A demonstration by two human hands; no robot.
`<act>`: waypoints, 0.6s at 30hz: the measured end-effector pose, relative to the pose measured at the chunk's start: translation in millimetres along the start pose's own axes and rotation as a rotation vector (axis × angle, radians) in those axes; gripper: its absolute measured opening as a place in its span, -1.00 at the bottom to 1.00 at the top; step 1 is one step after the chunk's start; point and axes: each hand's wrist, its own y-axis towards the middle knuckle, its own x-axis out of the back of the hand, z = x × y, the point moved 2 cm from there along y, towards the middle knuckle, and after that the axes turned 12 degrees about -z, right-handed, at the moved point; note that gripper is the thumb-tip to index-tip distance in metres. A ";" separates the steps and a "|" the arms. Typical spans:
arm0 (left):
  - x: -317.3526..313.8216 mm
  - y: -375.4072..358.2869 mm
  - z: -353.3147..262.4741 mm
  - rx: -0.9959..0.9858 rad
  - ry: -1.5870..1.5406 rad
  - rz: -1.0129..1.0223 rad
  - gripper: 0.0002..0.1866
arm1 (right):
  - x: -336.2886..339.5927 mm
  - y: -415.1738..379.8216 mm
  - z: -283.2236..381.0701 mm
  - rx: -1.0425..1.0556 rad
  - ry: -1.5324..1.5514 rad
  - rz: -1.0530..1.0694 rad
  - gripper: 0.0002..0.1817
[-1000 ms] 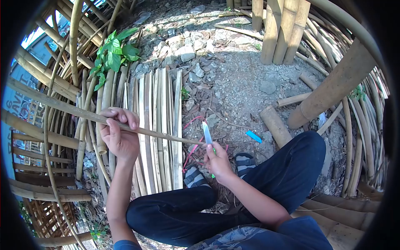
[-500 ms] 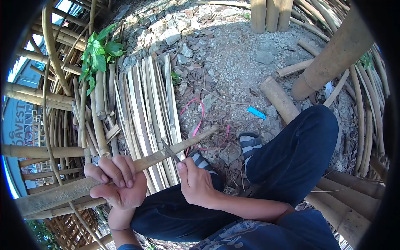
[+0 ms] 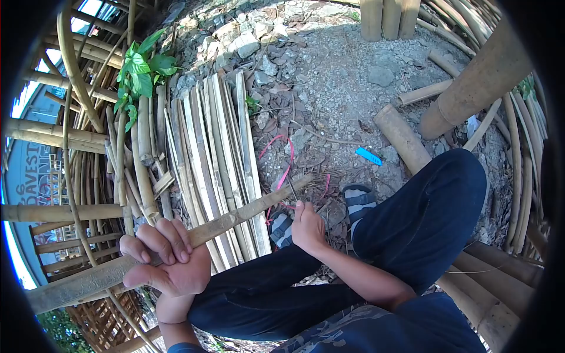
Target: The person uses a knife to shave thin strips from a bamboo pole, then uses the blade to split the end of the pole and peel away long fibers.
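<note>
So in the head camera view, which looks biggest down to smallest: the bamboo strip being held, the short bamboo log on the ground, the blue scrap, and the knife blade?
1. bamboo strip, longest by far, though nearest the camera
2. short bamboo log
3. blue scrap and knife blade: both small, too close to rank; the blade shows thin and partly hidden by the right hand.

Dark navy trousers [image 3: 412, 217], patterned blue shirt [image 3: 382, 329] — grey-striped sandals [image 3: 358, 200], bare forearms.

A row of split bamboo slats [image 3: 212, 159] lies flat on the gravelly ground [image 3: 335, 94]. A leafy green plant [image 3: 141, 67] grows at their far end. A pink cord [image 3: 282, 170] curls near a small blue scrap [image 3: 368, 156]. A short bamboo log [image 3: 402, 138] rests beside a thick leaning pole [image 3: 479, 76].
</note>
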 end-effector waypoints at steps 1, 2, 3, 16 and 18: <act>-0.7 -0.5 -0.3 0.009 0.022 0.017 -0.51 | 11.4 -6.7 19.5 0.038 0.111 0.015 -0.63; -1.6 -0.6 -0.2 0.014 0.019 0.011 -0.51 | 23.3 -15.8 39.6 0.076 0.219 0.035 -0.63; -2.3 -0.6 -0.9 0.026 0.036 -0.015 -0.50 | 32.5 -30.3 60.0 0.165 0.310 0.065 -0.66; 2.2 1.9 -2.1 0.020 0.067 -0.010 -0.51 | 2.7 -15.2 25.4 0.076 0.109 0.064 -0.64; 2.4 2.1 1.3 0.002 0.033 -0.017 -0.51 | -16.4 -7.0 -4.5 0.033 0.056 -0.003 -0.63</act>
